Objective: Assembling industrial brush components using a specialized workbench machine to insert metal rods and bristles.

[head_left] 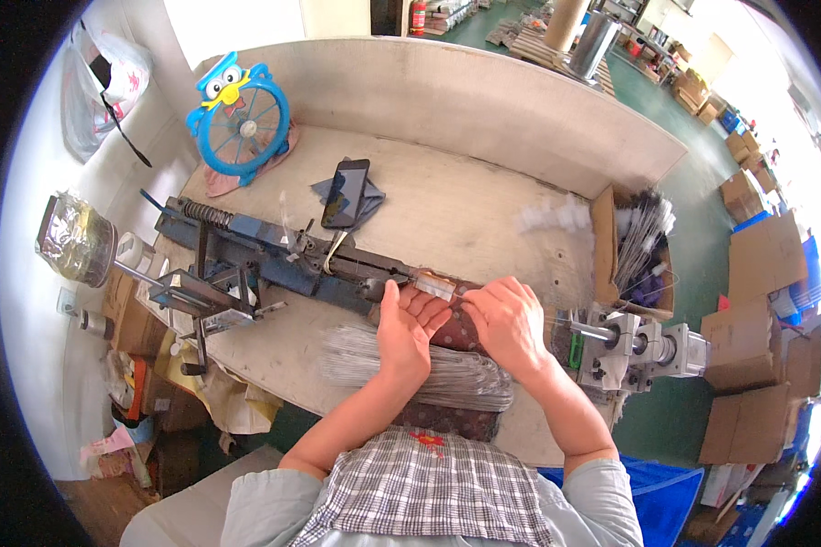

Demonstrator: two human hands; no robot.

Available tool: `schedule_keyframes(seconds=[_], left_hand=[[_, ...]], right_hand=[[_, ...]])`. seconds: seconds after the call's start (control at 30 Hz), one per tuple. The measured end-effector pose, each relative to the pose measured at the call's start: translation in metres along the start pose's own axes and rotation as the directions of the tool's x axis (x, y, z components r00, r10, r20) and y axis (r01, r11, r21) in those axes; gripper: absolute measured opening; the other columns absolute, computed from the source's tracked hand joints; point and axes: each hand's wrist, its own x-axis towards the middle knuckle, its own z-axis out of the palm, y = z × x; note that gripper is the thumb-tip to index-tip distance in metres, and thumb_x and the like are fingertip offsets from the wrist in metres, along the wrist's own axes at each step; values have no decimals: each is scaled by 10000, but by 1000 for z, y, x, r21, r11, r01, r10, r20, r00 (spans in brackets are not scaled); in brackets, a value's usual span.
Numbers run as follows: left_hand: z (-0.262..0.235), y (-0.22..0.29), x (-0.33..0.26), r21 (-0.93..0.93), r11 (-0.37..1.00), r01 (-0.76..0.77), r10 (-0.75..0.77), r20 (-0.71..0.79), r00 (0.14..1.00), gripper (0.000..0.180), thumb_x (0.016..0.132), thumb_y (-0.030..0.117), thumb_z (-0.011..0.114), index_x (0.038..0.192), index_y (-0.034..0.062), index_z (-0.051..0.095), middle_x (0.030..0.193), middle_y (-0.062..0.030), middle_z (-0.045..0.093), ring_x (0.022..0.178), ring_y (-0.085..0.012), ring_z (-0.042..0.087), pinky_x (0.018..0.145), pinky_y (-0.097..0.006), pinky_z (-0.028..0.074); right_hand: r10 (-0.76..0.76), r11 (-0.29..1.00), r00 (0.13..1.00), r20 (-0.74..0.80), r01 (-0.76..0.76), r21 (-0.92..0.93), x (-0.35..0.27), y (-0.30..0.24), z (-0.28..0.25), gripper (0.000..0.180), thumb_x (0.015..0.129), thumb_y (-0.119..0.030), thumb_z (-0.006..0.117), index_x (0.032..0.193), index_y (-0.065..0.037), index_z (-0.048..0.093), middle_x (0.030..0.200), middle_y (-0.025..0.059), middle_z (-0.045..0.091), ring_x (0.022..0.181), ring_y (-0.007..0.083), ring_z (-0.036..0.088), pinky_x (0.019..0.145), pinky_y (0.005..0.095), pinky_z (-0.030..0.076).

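Note:
My left hand [405, 335] is over the middle of the bench, palm turned up. Its fingers are loosely bent and apart from the thumb, with nothing visible in them. Just right of it, my right hand [511, 326] has thumb and fingertips pinched together; what they hold is too small to make out. Between and beyond the fingertips a small pale block [435, 285] sits at the end of a long dark metal fixture [319, 264]. Below my hands lies a bundle of thin grey wires [461, 378], partly covered by my left wrist. Brown dotted cloth [456, 335] shows under my hands.
A phone [346, 193] rests on a dark cloth behind the fixture. A blue duck-headed fan [244, 128] stands back left. At right are a carton [604, 246] of thin wires and a metal shaft mechanism [643, 346]. A lamp-like head [77, 242] juts in left.

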Motion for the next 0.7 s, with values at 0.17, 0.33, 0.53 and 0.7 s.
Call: schedule_keyframes(seconds=[0.17, 0.33, 0.53, 0.7], left_hand=[[5, 2, -5, 84, 996, 10, -12, 18, 1000, 639, 964, 565, 246, 1178, 37, 535, 1081, -86, 621, 988, -191, 580, 870, -340, 444], [2, -1, -5, 173, 985, -13, 5, 46, 999, 675, 953, 589, 247, 1263, 29, 464, 1202, -105, 553, 1088, -218, 530, 918, -361, 402], [-26, -8, -18, 392, 919, 34, -52, 36, 998, 592, 960, 477, 375, 1363, 45, 361, 1321, -117, 472, 1175, -232, 489, 945, -382, 393], [-80, 43, -38, 550, 833, -66, 108, -44, 993, 415, 932, 303, 525, 1271, 67, 489, 1159, -92, 592, 1045, -191, 567, 831, -320, 464]], right_hand=[[12, 999, 999, -36, -10, 46, -8, 0, 0, 113, 721, -114, 693, 825, -76, 671, 778, 31, 624, 817, 230, 581, 717, 352, 451], [-4, 1000, 999, -46, 5, 14, -2, 0, -11, 119, 730, -95, 689, 845, -70, 673, 767, 36, 624, 802, 237, 581, 713, 351, 463], [51, 980, 997, 56, -61, 190, -31, 3, -10, 118, 781, -137, 660, 882, -78, 678, 784, 48, 641, 722, 251, 616, 627, 355, 506], [140, 978, 899, 415, -190, 82, -70, 19, 27, 115, 798, -193, 625, 800, -78, 629, 765, 70, 586, 733, 263, 638, 611, 387, 522]])
